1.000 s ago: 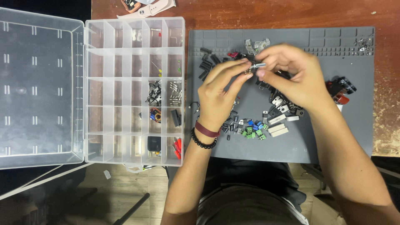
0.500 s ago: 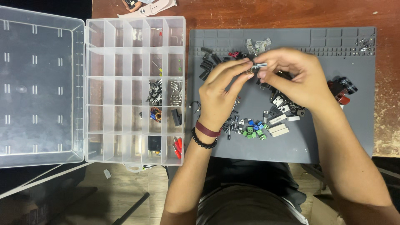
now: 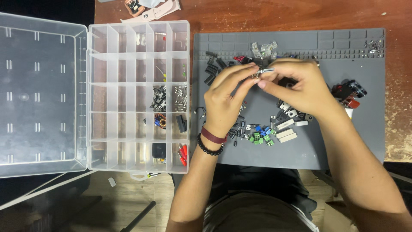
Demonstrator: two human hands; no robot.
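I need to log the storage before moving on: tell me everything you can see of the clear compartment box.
The clear compartment box is see-through plastic and lies open on the left, its flat lid folded out to the side. Thin dividers split the tray into a grid of cells. Most look empty; a few toward the right hold small dark, metallic, red and orange parts. Its right edge sits beside the grey mat. Neither hand touches it.

Compartmented organiser box [image 3: 137,56] lies left of the work mat [image 3: 343,137] on the table [image 3: 274,15], its lid [image 3: 40,94] opened leftward; loose components [image 3: 262,135] lie on the mat below both hands, left hand [image 3: 225,99] beside right hand [image 3: 298,88].
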